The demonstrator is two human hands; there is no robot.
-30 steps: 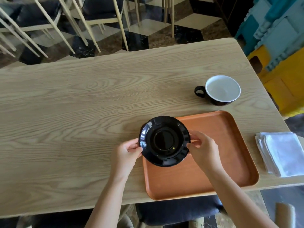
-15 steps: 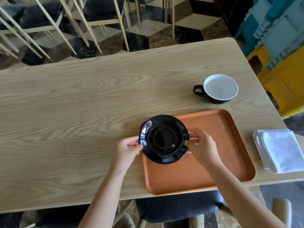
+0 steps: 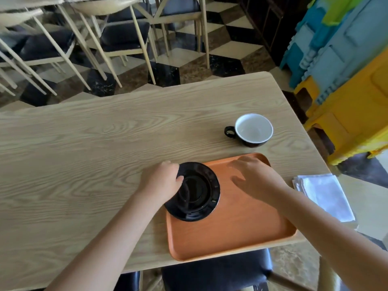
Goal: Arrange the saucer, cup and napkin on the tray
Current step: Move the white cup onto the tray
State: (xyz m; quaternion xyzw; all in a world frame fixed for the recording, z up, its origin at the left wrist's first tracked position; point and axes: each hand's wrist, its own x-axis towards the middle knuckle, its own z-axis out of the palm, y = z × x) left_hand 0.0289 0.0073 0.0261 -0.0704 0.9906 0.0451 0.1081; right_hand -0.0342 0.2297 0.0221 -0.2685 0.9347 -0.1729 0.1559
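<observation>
The left hand grips the round glossy black saucer by its edge, over the orange wooden tray (left corner). The right hand hovers open; seemingly the black-and-white ceramic cup beyond it comes next.

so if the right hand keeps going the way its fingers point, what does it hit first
Probably the far rim of the orange wooden tray, then the black cup with the white inside; the open right hand seems raised, so depth is unclear.
</observation>
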